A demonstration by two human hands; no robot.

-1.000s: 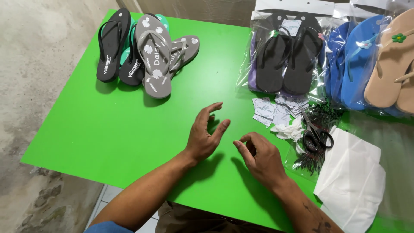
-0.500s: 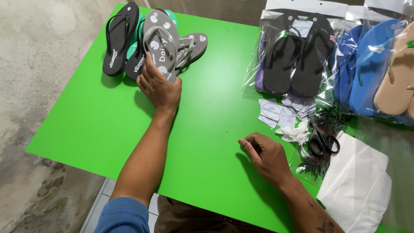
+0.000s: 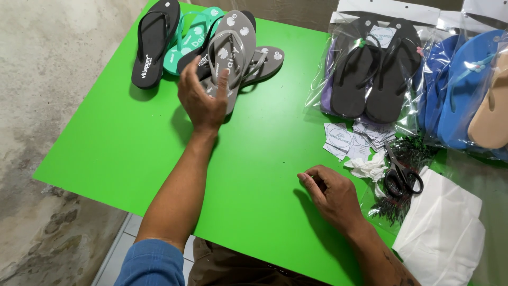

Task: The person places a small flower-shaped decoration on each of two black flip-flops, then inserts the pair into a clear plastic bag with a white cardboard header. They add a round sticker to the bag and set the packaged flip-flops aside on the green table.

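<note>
A grey rubber flip-flop with white flower prints (image 3: 231, 50) lies sole-down on top of a small heap of loose sandals at the far end of a bright green table (image 3: 106, 143). The person's left hand (image 3: 203, 98) is just in front of it, fingers loosely spread and curled, fingertips at the sandal's near edge; whether they actually touch it cannot be told. Under and beside that sandal sit its grey mate (image 3: 264, 61), a teal flip-flop (image 3: 193, 39) and, furthest to the left of the hand, a black flip-flop (image 3: 153, 42), overlapped in a pile close together.

The right hand (image 3: 330, 193) rests near the body on the table, fingers drawn together; it seems to pinch something small, too hidden to name. Just to its right lie black-handled scissors (image 3: 402, 177), small white paper tags (image 3: 352, 140) and a crumpled white scrap (image 3: 368, 167), grouped within easy reach. Beyond them are clear plastic bags holding black flip-flops (image 3: 370, 74) and blue ones (image 3: 455, 90), and a white folded sheet (image 3: 444, 233) lies at the near right.
</note>
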